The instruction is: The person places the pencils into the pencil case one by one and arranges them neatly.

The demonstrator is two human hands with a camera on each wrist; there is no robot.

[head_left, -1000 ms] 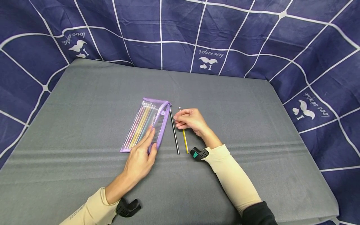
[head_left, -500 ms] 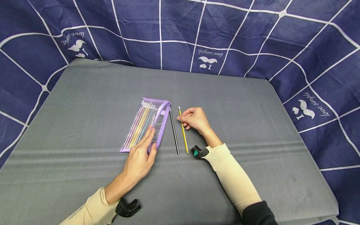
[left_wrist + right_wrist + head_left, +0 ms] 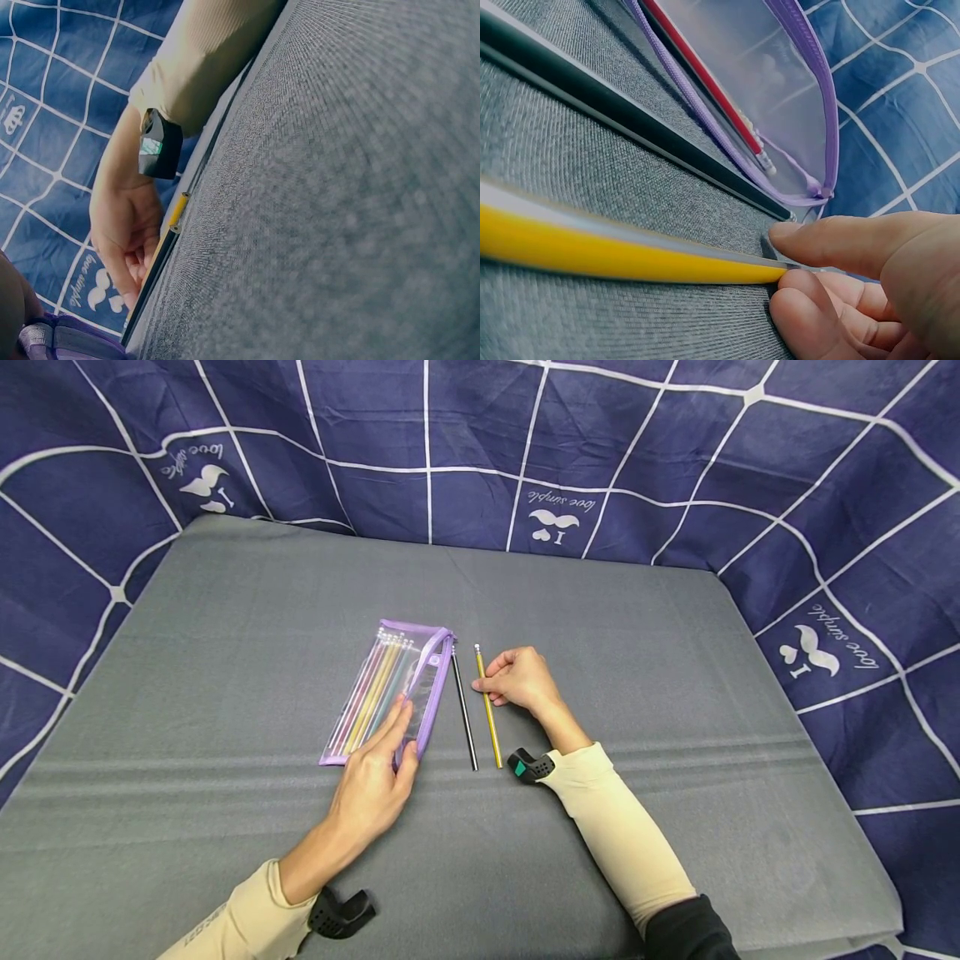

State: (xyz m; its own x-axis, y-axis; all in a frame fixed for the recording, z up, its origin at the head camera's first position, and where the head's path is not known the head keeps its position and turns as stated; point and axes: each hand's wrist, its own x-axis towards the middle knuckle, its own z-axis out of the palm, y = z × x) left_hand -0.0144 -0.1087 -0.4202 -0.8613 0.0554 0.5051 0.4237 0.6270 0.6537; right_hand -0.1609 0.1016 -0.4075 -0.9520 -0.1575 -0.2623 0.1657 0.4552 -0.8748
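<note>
A clear pencil pouch with purple trim point(image 3: 438, 693) lies on the grey surface, several coloured pencils inside. My left hand point(image 3: 375, 787) rests on its near part with straight fingers, the thumb beside the purple edge. Right of the pouch lies a black pencil point(image 3: 464, 710). A yellow pencil point(image 3: 492, 727) lies farther right, nearly parallel to it. My right hand point(image 3: 521, 681) pinches the yellow pencil above its middle, thumb on one side and fingers on the other, as the right wrist view shows. There, a red pencil point(image 3: 705, 79) shows inside the pouch.
The padded grey table point(image 3: 675, 693) stretches around the pouch and pencils, with slight creases across it. A navy curtain with white grid lines point(image 3: 480, 427) hangs along the back and sides. Black wrist cameras point(image 3: 531, 767) sit at both wrists.
My right hand first shifted slightly right, off the top of the yellow pencil, and its thumb and fingers have since come together around it. The left hand, pouch and black pencil stay put.
</note>
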